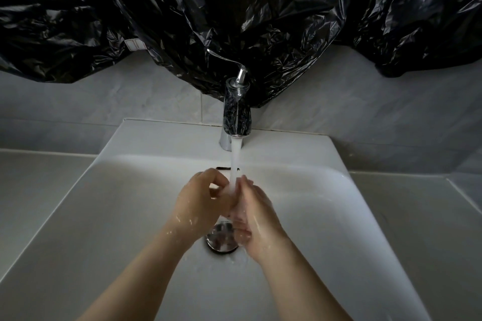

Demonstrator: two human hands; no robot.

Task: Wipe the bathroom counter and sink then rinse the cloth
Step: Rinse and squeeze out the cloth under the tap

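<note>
Water (234,164) from the faucet (236,114) falls over the sink (125,206) onto the left hand (202,197), clenched empty, touching the relaxed right hand (254,219).

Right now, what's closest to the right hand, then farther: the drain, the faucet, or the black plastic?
1. Drain: right under the right hand, at the sink bottom.
2. Faucet: behind, at the sink's back edge.
3. Black plastic: farthest, hanging on the wall above.

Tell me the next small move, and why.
Probably raise the right hand to the faucet lever and shut off the water stream: both it and the left hand look wet and hold nothing visible.
</note>
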